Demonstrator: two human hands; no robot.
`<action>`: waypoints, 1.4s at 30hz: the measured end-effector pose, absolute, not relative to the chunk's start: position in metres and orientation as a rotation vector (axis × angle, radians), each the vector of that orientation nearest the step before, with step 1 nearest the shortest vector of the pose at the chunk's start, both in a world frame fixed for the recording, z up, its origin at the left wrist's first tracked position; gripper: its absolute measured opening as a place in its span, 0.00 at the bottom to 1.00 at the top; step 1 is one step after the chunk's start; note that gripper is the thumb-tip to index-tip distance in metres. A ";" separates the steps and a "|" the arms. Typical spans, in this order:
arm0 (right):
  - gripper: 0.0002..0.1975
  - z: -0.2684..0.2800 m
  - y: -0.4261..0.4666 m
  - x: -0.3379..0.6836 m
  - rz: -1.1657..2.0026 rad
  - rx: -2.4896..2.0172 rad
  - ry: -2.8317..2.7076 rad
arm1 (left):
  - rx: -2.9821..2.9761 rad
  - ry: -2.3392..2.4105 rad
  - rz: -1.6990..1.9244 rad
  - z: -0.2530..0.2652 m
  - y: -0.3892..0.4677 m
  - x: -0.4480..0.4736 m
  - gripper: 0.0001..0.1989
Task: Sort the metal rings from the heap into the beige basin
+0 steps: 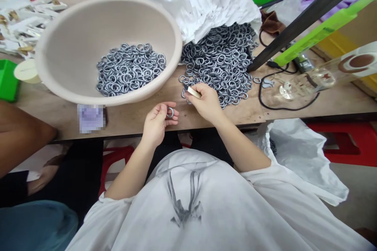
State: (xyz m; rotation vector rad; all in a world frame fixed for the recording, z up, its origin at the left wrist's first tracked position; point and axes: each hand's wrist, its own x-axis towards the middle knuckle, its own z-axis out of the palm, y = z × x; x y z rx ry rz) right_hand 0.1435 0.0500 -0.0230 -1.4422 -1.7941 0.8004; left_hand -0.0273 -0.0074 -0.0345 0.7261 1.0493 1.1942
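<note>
My left hand (160, 119) pinches a small grey ring (170, 112) between thumb and fingers, just above the table's front edge. My right hand (206, 101) is closed around a small tool with a cream handle (193, 92) and a dark tip; its exact kind is unclear. That tip is close to the left side of a heap of grey rings (224, 66), which spills from a white sack (203, 4). To the left stands a large beige bowl (67, 39), tilted in view, with many similar rings (132, 68) gathered at its bottom.
A dark slanted bar (294, 27) and a clear tumbler (309, 82) stand right of the heap, with a black cable (282, 108) around them. White parts (23, 23) lie far left. Another person's arm (23, 133) rests at the left. An open white bag (300, 153) hangs below the table.
</note>
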 end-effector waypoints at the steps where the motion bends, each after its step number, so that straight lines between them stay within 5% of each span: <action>1: 0.12 -0.022 0.043 0.142 0.981 -1.325 -1.682 | 0.707 1.029 1.185 -0.035 -0.007 -0.024 0.27; 6: 0.19 -0.019 0.000 0.130 1.464 -1.074 -1.318 | 0.746 0.977 1.165 -0.037 -0.014 0.000 0.27; 25: 0.21 -0.005 -0.013 0.152 0.729 -1.043 -2.041 | 0.564 0.833 1.101 -0.017 -0.021 0.002 0.25; 30: 0.22 -0.013 0.011 0.158 0.688 -1.362 -2.003 | 0.741 0.712 0.987 -0.016 -0.030 0.000 0.25; 37: 0.14 -0.020 0.053 0.138 0.297 -1.758 -2.301 | 0.811 0.876 1.042 -0.025 -0.026 -0.020 0.18; 42: 0.10 -0.017 0.059 0.132 0.424 -1.728 -2.203 | 0.667 0.997 1.099 -0.025 -0.015 -0.031 0.19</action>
